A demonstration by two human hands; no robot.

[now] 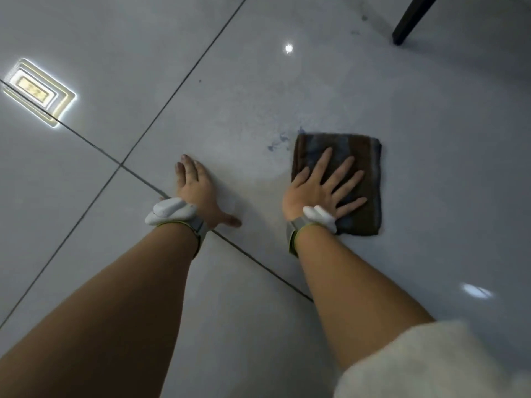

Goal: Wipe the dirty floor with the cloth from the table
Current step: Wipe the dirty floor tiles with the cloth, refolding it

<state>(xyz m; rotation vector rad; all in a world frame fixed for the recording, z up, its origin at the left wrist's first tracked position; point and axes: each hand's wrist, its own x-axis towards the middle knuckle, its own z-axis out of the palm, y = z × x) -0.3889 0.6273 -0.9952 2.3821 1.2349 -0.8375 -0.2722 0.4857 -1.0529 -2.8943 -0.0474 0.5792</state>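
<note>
both hands flat, fingers spread: right hand (pixel 319 188) atop folded cloth (pixel 362 156), left hand (pixel 198 191) on bare floor (pixel 115 53)

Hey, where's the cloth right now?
In the head view the cloth lies flat on the floor under the right hand, beside bluish smears.

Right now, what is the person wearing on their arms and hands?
Both hands are bare, no gloves. The left hand and right hand each have a grey wrist strap with a yellow-green edge, carrying a white rounded device: left wrist device, right wrist device. The forearms are bare; a white fuzzy sleeve shows at the right upper arm.
</note>
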